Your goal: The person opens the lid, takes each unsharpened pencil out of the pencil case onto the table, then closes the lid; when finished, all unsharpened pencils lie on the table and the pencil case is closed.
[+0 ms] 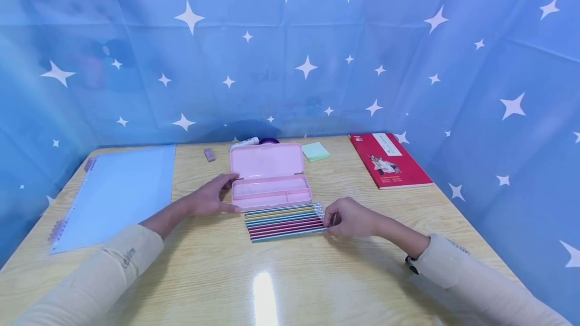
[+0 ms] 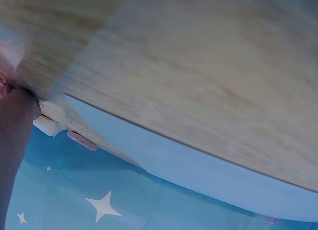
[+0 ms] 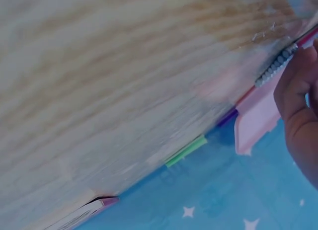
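Observation:
A pink pencil case (image 1: pixel 267 161) lies open on the table, its lid leaning back and its compartments bare. My left hand (image 1: pixel 210 196) spans its left side, fingertips at the hinge end and thumb by the front left corner. Just in front of the case, several pencils (image 1: pixel 283 223) lie side by side in a row, striped teal, gold and dark red. At their right ends is my right hand (image 1: pixel 355 218), with thumb and forefinger pinching the end of the nearest teal pencil (image 1: pixel 290 236). The right wrist view shows the bunched pencil ends (image 3: pixel 276 66) beside the fingers.
A blue sheet-like notebook (image 1: pixel 122 190) covers the left of the table. Behind the case are a small purple eraser (image 1: pixel 209 154), a white tube (image 1: pixel 246 142), a dark purple round item (image 1: pixel 269 140) and green sticky notes (image 1: pixel 316 151). A red book (image 1: pixel 389 162) lies back right.

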A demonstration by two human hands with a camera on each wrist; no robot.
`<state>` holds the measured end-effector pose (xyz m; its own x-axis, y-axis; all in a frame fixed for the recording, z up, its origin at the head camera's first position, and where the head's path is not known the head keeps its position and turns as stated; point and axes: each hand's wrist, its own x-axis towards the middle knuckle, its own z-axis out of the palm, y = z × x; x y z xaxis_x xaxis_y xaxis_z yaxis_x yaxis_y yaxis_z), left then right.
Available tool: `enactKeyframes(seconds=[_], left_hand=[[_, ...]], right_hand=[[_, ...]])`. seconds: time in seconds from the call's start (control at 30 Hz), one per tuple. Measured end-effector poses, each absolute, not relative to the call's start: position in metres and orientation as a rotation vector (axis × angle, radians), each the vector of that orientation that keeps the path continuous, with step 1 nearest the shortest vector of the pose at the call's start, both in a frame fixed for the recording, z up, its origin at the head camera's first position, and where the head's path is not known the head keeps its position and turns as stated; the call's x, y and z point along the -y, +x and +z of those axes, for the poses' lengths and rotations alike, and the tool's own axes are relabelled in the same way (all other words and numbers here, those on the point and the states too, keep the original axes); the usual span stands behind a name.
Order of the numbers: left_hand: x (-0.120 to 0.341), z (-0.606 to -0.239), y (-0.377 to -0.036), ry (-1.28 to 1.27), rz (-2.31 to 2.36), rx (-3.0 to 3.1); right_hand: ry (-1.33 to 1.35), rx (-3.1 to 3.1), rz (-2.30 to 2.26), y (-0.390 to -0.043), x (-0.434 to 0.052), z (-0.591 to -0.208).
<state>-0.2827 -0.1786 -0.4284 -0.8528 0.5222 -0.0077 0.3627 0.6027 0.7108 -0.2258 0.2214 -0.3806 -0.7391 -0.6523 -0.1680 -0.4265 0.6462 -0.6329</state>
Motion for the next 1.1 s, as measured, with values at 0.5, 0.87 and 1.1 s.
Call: enactKeyframes(seconds=[0.5,0.87,1.1], left_hand=[[0.178,-0.427,-0.282,0.732,1.08,-2.619],[0.178,-0.428,-0.283,0.74,1.096,-2.609],[0.178,-0.429,-0.283,0.742,1.093,-2.616]], right_hand=[[-0.839,-2.583,-0.776,-0.222,-0.222,-0.386],[-0.819,-2.631,-0.739,-0.223,-0.22,-0.385],[-0.79,-2.624,-0.793,-0.233,-0.219,-0.379]])
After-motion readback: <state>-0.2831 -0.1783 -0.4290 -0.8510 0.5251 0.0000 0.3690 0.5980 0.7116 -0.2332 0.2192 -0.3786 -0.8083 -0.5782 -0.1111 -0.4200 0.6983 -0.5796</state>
